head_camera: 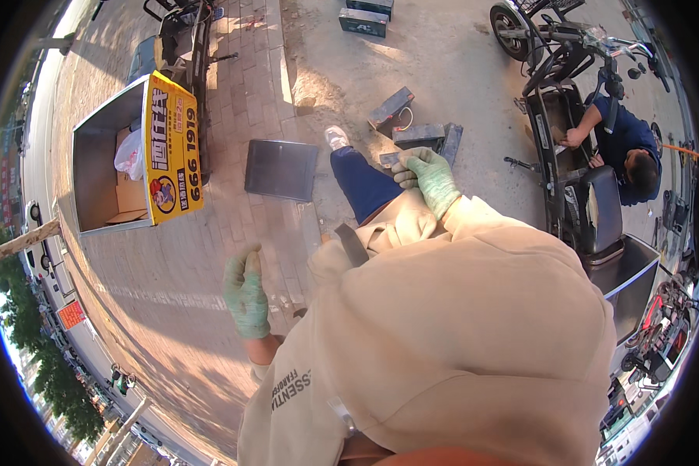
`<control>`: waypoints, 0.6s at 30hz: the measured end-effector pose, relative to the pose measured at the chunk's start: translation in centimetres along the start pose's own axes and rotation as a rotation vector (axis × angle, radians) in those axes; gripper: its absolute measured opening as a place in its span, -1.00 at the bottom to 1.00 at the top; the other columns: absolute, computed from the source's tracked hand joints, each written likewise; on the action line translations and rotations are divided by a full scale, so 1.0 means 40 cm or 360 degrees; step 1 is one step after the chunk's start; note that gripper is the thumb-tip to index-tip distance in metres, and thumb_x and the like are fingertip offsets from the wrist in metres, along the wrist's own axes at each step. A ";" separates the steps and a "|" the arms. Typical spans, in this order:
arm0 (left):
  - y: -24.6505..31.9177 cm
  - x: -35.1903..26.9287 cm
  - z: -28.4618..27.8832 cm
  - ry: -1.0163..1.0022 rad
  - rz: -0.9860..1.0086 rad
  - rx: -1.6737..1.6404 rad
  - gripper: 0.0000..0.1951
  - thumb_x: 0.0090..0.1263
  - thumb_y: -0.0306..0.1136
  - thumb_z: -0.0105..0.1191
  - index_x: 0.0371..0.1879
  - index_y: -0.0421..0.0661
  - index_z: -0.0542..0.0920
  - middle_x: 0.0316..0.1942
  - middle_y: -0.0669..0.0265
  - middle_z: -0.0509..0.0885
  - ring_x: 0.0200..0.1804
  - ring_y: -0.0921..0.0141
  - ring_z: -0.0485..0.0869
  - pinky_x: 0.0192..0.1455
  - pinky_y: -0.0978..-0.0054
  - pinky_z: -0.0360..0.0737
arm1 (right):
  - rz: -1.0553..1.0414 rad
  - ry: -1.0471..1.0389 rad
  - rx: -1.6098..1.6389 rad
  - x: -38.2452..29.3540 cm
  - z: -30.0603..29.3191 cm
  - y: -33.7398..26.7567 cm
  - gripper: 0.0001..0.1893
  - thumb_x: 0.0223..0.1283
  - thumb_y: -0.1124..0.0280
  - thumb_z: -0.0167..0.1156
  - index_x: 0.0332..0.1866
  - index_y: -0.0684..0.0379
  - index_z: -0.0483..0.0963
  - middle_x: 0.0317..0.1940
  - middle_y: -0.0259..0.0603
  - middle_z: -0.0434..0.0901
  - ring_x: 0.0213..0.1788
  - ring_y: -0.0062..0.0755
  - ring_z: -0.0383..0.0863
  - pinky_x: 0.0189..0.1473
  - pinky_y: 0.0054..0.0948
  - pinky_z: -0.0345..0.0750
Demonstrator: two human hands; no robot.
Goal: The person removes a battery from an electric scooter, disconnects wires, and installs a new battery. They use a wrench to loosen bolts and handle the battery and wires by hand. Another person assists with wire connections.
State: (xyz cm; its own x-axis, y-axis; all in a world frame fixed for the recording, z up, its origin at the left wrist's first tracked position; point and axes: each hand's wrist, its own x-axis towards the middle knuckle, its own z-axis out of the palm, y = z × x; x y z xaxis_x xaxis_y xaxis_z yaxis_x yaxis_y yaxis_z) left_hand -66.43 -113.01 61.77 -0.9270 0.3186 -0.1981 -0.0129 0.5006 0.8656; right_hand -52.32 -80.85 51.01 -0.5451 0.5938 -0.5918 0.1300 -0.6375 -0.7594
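My left hand (247,292), in a pale green work glove, hangs over the brick paving with its fingers loosely bent and nothing seen in it. My right hand (430,177), in a matching glove, is in front of my sweatshirt's hem with its fingers curled; whether it grips anything cannot be told. Just beyond it on the ground lie several dark block batteries, one (391,108) with a short pale wire, another (418,134) beside it and one (452,145) slanting. A dark flat rectangular panel or lid (281,170) lies left of my outstretched leg.
More batteries (363,23) stand farther ahead. On the left is a cargo vehicle's open yellow-sided box (175,148) with a white plastic bag (130,156) inside. At right a person (629,151) in dark blue reaches into the frame of an electric tricycle (544,131) with a black seat (603,209).
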 end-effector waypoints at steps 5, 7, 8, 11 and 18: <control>0.100 0.437 0.014 -0.0128 -0.0029 0.0145 -0.74 0.55 -0.28 0.10 0.01 -0.19 0.69 -0.06 0.34 0.70 -0.02 0.47 0.55 0.15 0.49 0.45 | -0.0342 -0.0077 0.0080 0.195 0.225 -0.138 -0.89 0.37 0.47 0.24 -0.12 0.25 0.51 -0.32 -0.20 0.70 -0.38 -0.55 0.67 -0.32 -0.59 0.61; 0.148 0.579 0.014 -0.0322 0.0005 0.0094 -0.74 0.55 -0.28 0.09 0.00 -0.20 0.68 -0.06 0.33 0.70 -0.01 0.45 0.56 0.18 0.49 0.45 | -0.0266 0.0119 0.0003 0.251 0.250 -0.215 -0.89 0.38 0.46 0.24 -0.11 0.25 0.51 -0.32 -0.20 0.70 -0.37 -0.55 0.66 -0.30 -0.59 0.61; 0.175 0.645 0.010 -0.0363 -0.0001 0.0120 -0.74 0.55 -0.29 0.09 0.00 -0.20 0.68 -0.06 0.33 0.70 -0.01 0.45 0.56 0.18 0.49 0.45 | -0.0317 0.0123 -0.0010 0.285 0.264 -0.256 -0.88 0.39 0.45 0.23 -0.10 0.25 0.50 -0.32 -0.20 0.70 -0.37 -0.55 0.66 -0.29 -0.59 0.61; 0.259 0.826 0.013 -0.0384 0.0078 0.0018 -0.77 0.51 -0.37 0.10 0.00 -0.22 0.68 -0.08 0.31 0.71 -0.01 0.46 0.58 0.15 0.50 0.46 | -0.0271 0.0436 0.0135 0.351 0.295 -0.376 -0.89 0.41 0.46 0.19 -0.08 0.23 0.48 -0.30 -0.18 0.69 -0.39 -0.52 0.64 -0.34 -0.56 0.62; 0.421 1.159 0.026 -0.0553 0.0300 0.0101 -0.80 0.47 -0.38 0.13 -0.07 -0.23 0.68 -0.21 0.30 0.66 -0.15 0.46 0.59 -0.04 0.51 0.51 | -0.0416 0.0581 0.0395 0.451 0.379 -0.527 -0.86 0.39 0.44 0.20 -0.03 0.20 0.54 -0.29 -0.18 0.69 -0.34 -0.44 0.70 -0.31 -0.57 0.62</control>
State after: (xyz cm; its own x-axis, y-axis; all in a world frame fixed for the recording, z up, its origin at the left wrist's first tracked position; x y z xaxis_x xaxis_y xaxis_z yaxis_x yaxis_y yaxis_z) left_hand -109.23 -88.99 66.67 -0.7288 0.6574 -0.1915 0.1785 0.4524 0.8738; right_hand -77.45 -64.13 60.43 -0.2026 0.8536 -0.4800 -0.1968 -0.5156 -0.8339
